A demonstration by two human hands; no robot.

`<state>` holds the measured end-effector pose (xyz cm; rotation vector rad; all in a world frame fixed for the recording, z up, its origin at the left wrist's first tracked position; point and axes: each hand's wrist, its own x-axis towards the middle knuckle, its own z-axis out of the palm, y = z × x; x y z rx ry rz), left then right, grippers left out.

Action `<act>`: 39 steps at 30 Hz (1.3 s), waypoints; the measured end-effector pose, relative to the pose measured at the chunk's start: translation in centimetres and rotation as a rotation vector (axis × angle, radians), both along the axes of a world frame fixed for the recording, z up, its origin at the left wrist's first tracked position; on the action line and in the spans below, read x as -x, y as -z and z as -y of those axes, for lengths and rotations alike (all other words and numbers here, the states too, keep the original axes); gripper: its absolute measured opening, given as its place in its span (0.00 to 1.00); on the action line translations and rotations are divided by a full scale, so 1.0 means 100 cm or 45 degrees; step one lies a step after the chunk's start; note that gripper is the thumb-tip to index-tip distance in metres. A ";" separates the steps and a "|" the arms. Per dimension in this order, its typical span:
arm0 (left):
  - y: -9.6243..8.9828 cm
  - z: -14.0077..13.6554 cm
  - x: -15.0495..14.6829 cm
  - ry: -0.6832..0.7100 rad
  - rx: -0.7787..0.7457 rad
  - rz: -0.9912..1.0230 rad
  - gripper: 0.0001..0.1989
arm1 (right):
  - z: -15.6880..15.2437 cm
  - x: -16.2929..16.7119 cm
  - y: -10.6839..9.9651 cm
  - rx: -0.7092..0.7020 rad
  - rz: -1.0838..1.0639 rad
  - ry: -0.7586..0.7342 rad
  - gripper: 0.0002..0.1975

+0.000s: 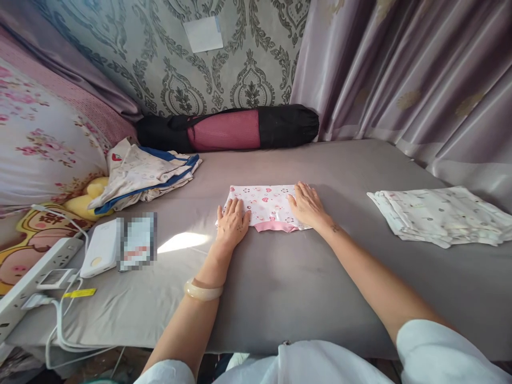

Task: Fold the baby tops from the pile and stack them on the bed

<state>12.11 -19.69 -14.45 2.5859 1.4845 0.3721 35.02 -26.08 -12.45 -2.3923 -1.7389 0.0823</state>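
A small white shirt (264, 205) with red hearts and a pink neckband lies folded into a flat rectangle on the grey sheet. Its neckband faces me. My left hand (232, 223) rests flat on the shirt's left end, fingers stretched out. On the right end lies my right hand (309, 205), also flat with the fingers extended and the thumb apart. Neither hand grips the cloth; both press on it from above. The fabric directly under my palms is hidden.
Folded white patterned clothes (444, 216) lie to the right. At the left are a looser clothes pile (148, 170), a white power bank (102, 248), a power strip (42, 277) with cables, and a blurred packet (138, 240). A black-and-pink rolled bag (228, 129) lies along the wall.
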 end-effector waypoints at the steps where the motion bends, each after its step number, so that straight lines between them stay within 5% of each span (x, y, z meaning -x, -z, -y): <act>1: 0.000 -0.001 0.001 -0.012 0.003 0.008 0.24 | -0.005 0.004 0.001 -0.006 -0.005 -0.025 0.33; 7: 0.002 -0.004 0.002 -0.019 -0.016 0.059 0.22 | -0.032 0.039 0.011 0.004 -0.054 -0.160 0.34; 14: 0.009 -0.010 0.008 -0.128 -0.049 0.148 0.18 | -0.041 0.053 0.025 0.077 -0.068 -0.112 0.36; 39: 0.016 -0.027 0.023 -0.582 0.025 0.623 0.09 | -0.058 0.091 0.023 0.022 -0.092 -0.103 0.34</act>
